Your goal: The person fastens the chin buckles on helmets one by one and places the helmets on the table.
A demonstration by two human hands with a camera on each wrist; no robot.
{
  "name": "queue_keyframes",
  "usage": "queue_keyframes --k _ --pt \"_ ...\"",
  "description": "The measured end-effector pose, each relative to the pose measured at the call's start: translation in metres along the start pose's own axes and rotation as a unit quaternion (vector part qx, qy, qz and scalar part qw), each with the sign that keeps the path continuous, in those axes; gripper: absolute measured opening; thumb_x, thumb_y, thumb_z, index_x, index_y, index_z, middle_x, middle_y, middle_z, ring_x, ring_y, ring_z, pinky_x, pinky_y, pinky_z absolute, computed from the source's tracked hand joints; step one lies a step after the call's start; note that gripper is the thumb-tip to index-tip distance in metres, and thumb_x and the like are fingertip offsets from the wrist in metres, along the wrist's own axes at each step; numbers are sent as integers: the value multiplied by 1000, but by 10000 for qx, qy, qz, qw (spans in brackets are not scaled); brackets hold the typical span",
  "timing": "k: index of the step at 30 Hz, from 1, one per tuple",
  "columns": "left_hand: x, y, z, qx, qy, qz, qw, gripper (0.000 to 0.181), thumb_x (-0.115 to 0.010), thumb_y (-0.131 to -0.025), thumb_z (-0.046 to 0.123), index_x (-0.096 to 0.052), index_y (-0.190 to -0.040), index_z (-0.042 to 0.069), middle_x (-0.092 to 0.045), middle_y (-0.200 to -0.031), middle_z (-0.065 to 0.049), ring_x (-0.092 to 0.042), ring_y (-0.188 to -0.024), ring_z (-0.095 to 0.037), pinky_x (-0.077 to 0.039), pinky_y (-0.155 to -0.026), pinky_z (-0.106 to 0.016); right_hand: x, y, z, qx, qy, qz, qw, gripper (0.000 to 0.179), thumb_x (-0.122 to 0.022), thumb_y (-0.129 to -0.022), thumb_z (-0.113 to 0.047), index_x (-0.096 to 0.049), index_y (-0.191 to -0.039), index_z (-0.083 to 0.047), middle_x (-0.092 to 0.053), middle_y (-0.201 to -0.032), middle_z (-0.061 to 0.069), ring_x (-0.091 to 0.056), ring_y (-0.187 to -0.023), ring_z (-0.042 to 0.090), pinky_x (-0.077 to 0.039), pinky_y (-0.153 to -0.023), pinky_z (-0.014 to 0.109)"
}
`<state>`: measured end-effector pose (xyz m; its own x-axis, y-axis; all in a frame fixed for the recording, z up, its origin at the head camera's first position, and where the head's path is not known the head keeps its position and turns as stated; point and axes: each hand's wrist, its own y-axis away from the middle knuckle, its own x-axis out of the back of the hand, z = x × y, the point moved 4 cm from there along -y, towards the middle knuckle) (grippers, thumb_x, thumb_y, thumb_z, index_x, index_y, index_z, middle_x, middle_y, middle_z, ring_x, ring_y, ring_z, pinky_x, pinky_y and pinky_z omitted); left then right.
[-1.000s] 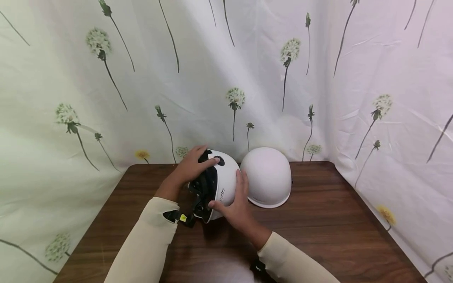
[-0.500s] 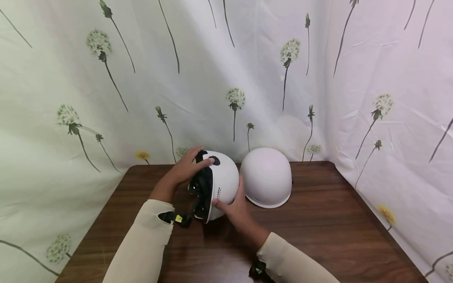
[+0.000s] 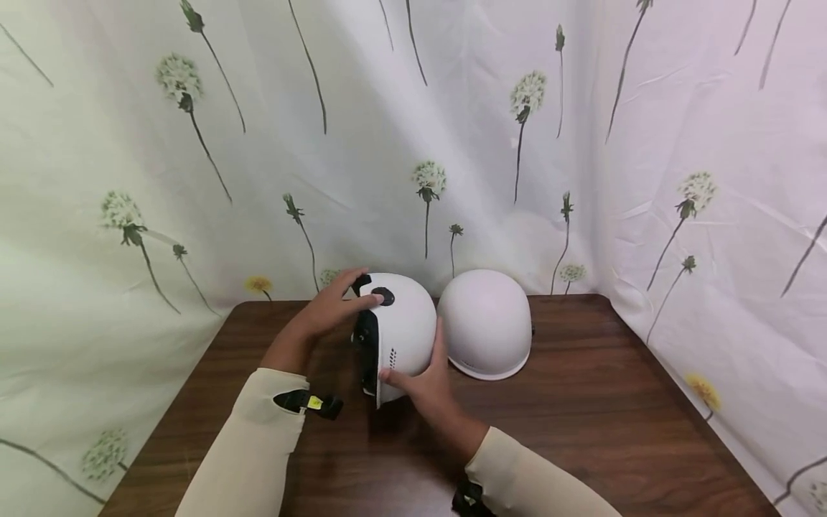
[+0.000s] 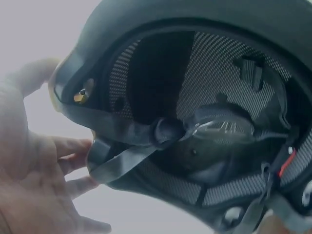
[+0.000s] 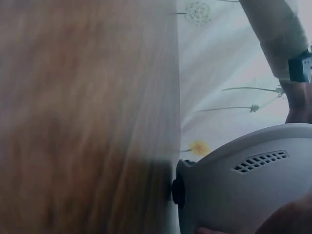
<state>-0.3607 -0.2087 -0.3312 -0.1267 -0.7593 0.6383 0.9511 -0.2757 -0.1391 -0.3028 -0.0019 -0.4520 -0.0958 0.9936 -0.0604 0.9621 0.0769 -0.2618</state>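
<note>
In the head view, the white helmet (image 3: 410, 323) was held tilted, its opening toward the left, just beside the other helmet (image 3: 487, 323); whether it touched the surface (image 3: 581, 409) could not be told. The left hand (image 3: 329, 309) gripped its top edge, thumb by the black disc (image 3: 385, 296); the right hand (image 3: 431, 380) gripped the near side between thumb and fingers.

In the left wrist view, the left fingers were spread at the rim, and straps (image 4: 117, 126) crossed the opening. Settling it well probably called for tucking these inside.

In the right wrist view, the right fingers were mostly cut off, their spread unclear. A slow, even turn with both hands seemed safest beside its neighbour.
</note>
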Motion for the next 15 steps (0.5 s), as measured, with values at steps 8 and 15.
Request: queue_keyframes --k 8,15 --pt "15 10 4 -545 175 -190 9982 82 -77 -98 39 -41 -165 9 -39 -164 -21 -42 -144 -38 -41 -118 -64 0 -2 -15 570 861 14 9947 149 -105 -70 -34 -2 -178 -30 -10 -185 7 -28 -165 35 -38 -124 61" --pt "23 20 -3 -655 -118 -6 9978 95 -86 -90 38 -36 -166 8 -37 -161 -23 -47 -135 -36 -48 -110 -55 -2 -10 -28 1292 2008 10 9711 158 -110 -58 -32 -9 -178 -21 -11 -183 19 -21 -167 44 -34 -126 68"
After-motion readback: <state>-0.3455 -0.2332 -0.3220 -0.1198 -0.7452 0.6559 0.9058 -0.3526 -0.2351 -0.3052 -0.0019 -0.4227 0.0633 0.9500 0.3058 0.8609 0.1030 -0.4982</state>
